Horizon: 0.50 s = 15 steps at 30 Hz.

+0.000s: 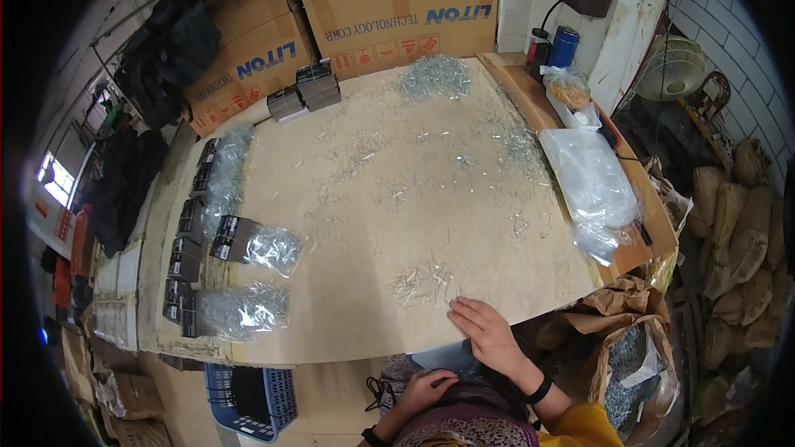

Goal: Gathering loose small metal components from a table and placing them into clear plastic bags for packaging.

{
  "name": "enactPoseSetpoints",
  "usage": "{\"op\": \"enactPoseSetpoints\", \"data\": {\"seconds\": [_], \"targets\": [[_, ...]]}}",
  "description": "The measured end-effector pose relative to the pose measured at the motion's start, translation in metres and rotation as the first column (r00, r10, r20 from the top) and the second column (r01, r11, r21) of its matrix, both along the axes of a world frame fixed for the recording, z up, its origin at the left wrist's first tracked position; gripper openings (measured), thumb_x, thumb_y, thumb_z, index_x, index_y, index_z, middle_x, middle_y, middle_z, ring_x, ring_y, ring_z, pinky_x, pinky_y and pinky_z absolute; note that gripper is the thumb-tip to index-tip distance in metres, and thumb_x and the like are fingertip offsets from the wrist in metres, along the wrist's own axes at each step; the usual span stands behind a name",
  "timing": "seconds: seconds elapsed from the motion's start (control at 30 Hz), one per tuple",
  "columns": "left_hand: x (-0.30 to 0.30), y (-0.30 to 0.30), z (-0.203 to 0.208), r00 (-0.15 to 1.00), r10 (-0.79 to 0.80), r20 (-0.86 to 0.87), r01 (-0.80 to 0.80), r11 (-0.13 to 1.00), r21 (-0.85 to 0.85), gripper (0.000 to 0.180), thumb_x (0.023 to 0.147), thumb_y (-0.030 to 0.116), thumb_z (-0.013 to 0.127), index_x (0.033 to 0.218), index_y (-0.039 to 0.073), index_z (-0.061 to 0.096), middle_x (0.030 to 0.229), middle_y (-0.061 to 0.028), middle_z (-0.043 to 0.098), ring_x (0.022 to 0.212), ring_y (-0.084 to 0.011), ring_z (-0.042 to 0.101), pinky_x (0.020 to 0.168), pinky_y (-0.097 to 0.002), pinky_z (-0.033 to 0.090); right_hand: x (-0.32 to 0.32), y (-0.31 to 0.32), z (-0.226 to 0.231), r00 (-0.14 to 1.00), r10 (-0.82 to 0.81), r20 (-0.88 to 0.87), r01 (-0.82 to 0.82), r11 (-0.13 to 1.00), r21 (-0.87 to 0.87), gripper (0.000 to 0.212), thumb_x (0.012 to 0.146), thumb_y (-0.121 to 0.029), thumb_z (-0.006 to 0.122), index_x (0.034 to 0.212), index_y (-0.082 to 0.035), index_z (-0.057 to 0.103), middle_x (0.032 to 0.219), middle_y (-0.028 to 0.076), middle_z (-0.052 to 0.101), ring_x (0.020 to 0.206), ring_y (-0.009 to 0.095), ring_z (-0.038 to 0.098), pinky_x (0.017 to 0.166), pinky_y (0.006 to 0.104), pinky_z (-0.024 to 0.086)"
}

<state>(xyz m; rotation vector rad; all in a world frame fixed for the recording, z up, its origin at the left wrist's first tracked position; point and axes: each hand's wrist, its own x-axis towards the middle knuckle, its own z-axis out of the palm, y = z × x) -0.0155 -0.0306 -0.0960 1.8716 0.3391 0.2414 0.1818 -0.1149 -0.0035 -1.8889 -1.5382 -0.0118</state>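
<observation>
At the table's near edge, my right hand lies with its fingers stretched out flat on the tabletop. Just beyond its fingertips is a small loose heap of thin silvery metal pins. Lower down, in front of my body, the fingers of my left hand are curled at a pale bluish-grey sheet, which looks like a plastic bag. The table edge and my right forearm partly cover that bag, so its contents are hidden.
Clear bags of pins and black-labelled boxes line the table's left side. A larger pin heap sits at the back, before cardboard cartons. Plastic bags lie on the right-hand board. Below are a blue basket and a paper sack.
</observation>
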Motion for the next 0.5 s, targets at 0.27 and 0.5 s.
{"op": "enactPoseSetpoints", "data": {"seconds": [0.27,0.5], "targets": [[0.001,-0.001,-0.003,1.000,0.004,-0.002,-0.004,1.000,-0.005,0.010,0.084,0.012,0.072,0.091,0.004,0.070,0.090,-0.0113,0.072,0.080,-0.0278,0.070,0.072,-0.0341,0.055,0.004,-0.024,-0.004,0.968,-0.251,0.001,0.251,0.966,0.063,0.050,0.067,0.010,0.054,0.114,-0.003,0.064,0.122,0.009,0.062,0.115,0.030,0.056,0.094,0.0440,0.044],[0.001,0.000,0.000,1.000,0.003,-0.028,-0.004,0.999,-0.038,0.010,0.085,0.012,0.072,0.092,0.004,0.070,0.089,-0.0120,0.071,0.079,-0.0292,0.070,0.072,-0.0347,0.055,-0.003,-0.010,0.006,0.987,-0.118,-0.110,0.124,0.991,0.053,0.053,0.065,0.010,0.055,0.115,-0.002,0.064,0.126,0.011,0.060,0.123,0.031,0.051,0.104,0.0447,0.039]]}}
